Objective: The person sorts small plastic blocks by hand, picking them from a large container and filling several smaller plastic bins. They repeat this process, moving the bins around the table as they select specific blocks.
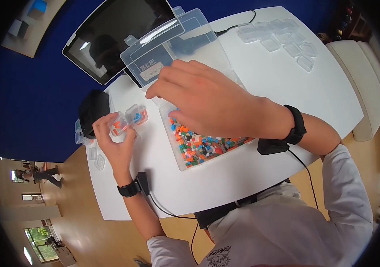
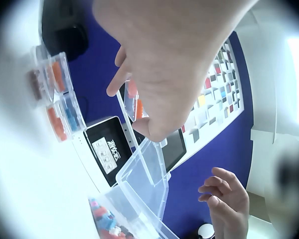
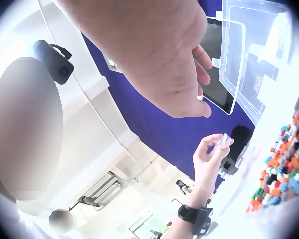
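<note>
My left hand (image 1: 118,150) holds a small clear plastic box (image 1: 118,126) with orange pieces in it, pinched between thumb and fingers above the table. Right beside it stands another small clear box (image 1: 137,116) with blue and orange pieces. My right hand (image 1: 212,104) hovers over a large clear bin (image 1: 175,144) full of small multicoloured building bricks (image 1: 214,149). Its fingers are loosely bent, the thumb stands apart from them, and nothing shows between them. In the left wrist view the right hand (image 2: 228,201) also appears without anything in it.
The bin's transparent lid (image 1: 194,24) stands raised behind it, before a dark-screened display (image 1: 103,44). Several small clear boxes (image 1: 283,38) lie at the back right. A black object (image 1: 93,109) and a few small clear containers (image 1: 96,156) are at the left edge. Cables run from both wrists.
</note>
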